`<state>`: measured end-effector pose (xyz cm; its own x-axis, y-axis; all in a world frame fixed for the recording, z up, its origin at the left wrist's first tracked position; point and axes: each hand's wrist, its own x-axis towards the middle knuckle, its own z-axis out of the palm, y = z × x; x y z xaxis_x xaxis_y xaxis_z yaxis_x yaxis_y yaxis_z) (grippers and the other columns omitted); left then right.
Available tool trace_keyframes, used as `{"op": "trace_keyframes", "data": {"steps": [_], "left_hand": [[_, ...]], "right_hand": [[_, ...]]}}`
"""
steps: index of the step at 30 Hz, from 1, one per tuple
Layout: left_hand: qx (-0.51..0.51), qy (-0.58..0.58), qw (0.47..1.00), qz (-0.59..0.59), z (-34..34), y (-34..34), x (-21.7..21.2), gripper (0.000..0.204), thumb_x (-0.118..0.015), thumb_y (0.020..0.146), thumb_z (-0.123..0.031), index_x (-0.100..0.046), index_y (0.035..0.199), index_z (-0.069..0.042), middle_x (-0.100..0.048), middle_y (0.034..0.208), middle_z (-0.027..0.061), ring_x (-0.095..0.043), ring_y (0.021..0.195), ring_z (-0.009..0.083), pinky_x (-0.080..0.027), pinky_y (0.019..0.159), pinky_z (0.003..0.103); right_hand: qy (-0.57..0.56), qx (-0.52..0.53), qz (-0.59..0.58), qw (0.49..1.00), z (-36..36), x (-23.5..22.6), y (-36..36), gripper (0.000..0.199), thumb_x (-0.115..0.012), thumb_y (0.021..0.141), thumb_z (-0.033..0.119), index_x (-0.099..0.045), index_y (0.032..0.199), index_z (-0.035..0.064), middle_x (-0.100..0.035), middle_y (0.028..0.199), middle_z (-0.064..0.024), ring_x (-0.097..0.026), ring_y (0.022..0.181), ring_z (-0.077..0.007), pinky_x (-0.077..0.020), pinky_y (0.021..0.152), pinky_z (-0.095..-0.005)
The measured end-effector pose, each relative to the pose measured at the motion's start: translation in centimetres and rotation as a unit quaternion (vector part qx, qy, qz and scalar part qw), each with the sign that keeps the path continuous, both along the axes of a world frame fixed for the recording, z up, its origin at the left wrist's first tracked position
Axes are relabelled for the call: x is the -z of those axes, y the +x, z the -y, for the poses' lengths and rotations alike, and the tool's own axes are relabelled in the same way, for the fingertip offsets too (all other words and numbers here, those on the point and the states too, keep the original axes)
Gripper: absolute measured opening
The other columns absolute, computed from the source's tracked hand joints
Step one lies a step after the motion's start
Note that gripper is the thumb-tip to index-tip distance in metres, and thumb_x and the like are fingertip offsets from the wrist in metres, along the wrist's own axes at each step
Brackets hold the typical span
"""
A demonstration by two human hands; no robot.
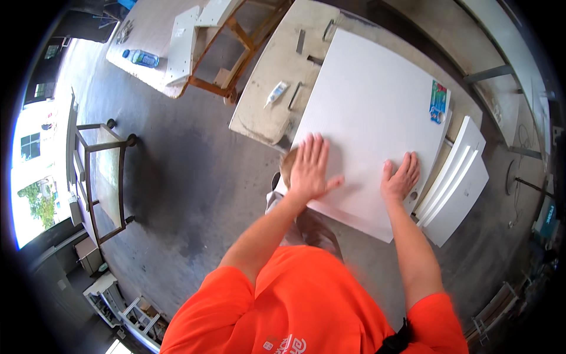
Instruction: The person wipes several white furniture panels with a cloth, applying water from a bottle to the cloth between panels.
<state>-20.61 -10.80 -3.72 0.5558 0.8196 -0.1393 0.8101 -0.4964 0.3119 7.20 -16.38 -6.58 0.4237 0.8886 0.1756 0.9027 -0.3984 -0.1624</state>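
Note:
A large white panel (371, 100) lies on a worn worktable (259, 112), its near edge reaching past the tabletop toward me. My left hand (311, 168) is over the panel's near left edge, fingers straight and spread; whether the palm touches it I cannot tell. Near the panel's right edge, my right hand (402, 178) rests flat on the surface with its fingers slightly apart. Close to that hand is a small round hole (413, 195) in the panel. A brown rounded object (288, 166) is partly hidden by my left hand and the panel.
A white tube (276, 93) and dark handles (295, 96) lie left of the panel. A colourful packet (437, 101) sits at its right corner. White strips (451, 177) are stacked at right. Farther left are a wheeled cart (106, 177), a bottle (141, 58) and a wooden frame (227, 68).

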Motion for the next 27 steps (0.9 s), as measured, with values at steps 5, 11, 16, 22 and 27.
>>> {"op": "trace_keyframes", "data": {"steps": [5,11,16,22,27], "left_hand": [[0.013,-0.077,0.988,0.130,2.5,-0.4,-0.8,0.095,-0.046,0.097,-0.066,-0.031,0.158,0.005,-0.019,0.169,0.0246,-0.013,0.158,0.0398,-0.011,0.129,0.051],[0.096,-0.011,0.995,-0.007,-4.2,-2.2,0.0,0.084,-0.054,0.097,-0.055,-0.036,0.156,0.003,-0.023,0.168,0.0236,-0.014,0.159,0.0364,-0.009,0.129,0.049],[0.029,-0.013,0.998,0.062,-15.5,4.2,-1.1,0.076,-0.053,0.100,-0.046,-0.034,0.157,0.001,-0.019,0.169,0.0246,-0.011,0.159,0.0382,-0.006,0.130,0.049],[-0.017,0.109,0.981,0.158,-31.9,13.8,1.4,0.065,-0.057,0.100,-0.041,-0.046,0.149,0.001,-0.031,0.163,0.0229,-0.022,0.155,0.0387,-0.016,0.128,0.049],[0.026,-0.045,0.983,0.177,-32.3,13.7,1.0,0.051,-0.063,0.097,-0.032,-0.056,0.136,0.001,-0.045,0.153,0.0198,-0.033,0.149,0.0368,-0.027,0.124,0.046]], "right_hand": [[-0.016,0.002,-0.017,1.000,-0.1,-1.1,0.5,0.075,-0.063,0.095,0.044,-0.040,0.150,-0.0014,-0.035,0.160,-0.0206,-0.027,0.151,-0.0404,-0.0184,0.124,-0.0553],[-0.041,-0.010,-0.017,0.999,-0.9,-1.2,0.2,0.077,-0.063,0.094,0.044,-0.039,0.150,-0.0027,-0.033,0.161,-0.0218,-0.025,0.152,-0.0414,-0.0166,0.125,-0.0561],[0.044,-0.073,-0.011,0.996,0.2,0.8,-0.6,0.075,-0.051,0.101,0.050,-0.039,0.151,-0.0034,-0.037,0.158,-0.0250,-0.035,0.146,-0.0450,-0.0278,0.118,-0.0585],[0.007,-0.066,0.068,0.996,0.7,-1.2,0.4,0.071,-0.043,0.106,0.051,-0.038,0.153,-0.0023,-0.037,0.159,-0.0259,-0.037,0.145,-0.0456,-0.0319,0.116,-0.0590],[0.020,-0.058,0.061,0.996,0.3,-1.7,0.5,0.072,-0.047,0.105,0.049,-0.037,0.152,-0.0047,-0.038,0.157,-0.0284,-0.039,0.143,-0.0483,-0.0333,0.115,-0.0607]]}}
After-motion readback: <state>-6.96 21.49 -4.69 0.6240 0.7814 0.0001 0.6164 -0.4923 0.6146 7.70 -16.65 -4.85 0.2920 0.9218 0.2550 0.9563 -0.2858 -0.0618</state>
